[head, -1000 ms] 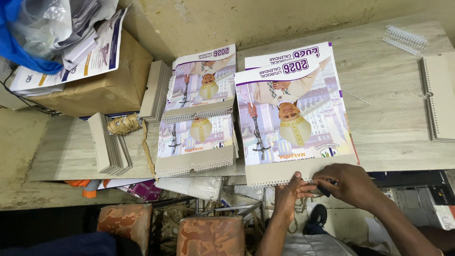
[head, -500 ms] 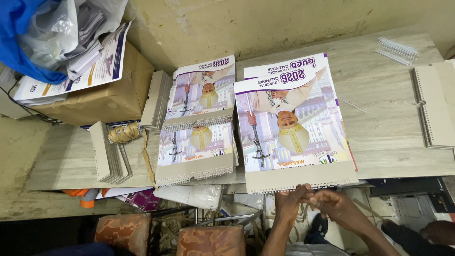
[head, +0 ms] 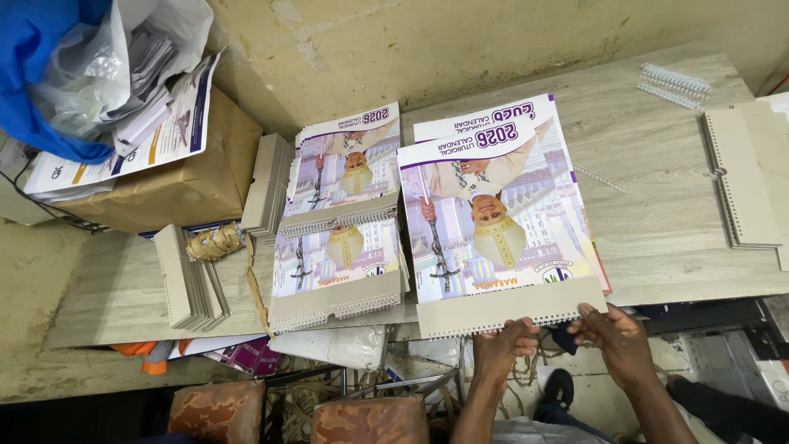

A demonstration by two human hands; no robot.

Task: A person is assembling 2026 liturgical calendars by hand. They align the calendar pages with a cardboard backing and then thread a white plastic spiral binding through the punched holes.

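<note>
Both hands sit at the near edge of the table (head: 674, 230), on the bottom strip of the front calendar (head: 501, 222). The left hand (head: 505, 341) curls its fingers over that punched cardboard edge and pinches it. The right hand (head: 612, 329) grips the same edge further along, thumb on top; something dark is tucked between the two hands (can't make out what).

The calendar lies flat and upside down to the viewer, its lower edge overhanging the table rim. It is a glossy printed sheet in purple and white with a robed figure, on a grey card backing with a row of punched holes along the near edge.

It looks light but floppy: thin slick paper on stiff card, likely to slide or fan apart. The card strip, held at both ends, seems the safest grip, since the holes could tear.

Just to the left lies a stack of bound calendars (head: 341, 238) with wire spines, then card strips (head: 189, 284). White wire coils (head: 674, 85) sit at the far right, well apart, beside more bound backs (head: 740, 177). A brown parcel (head: 185, 185) carries loose papers.
</note>
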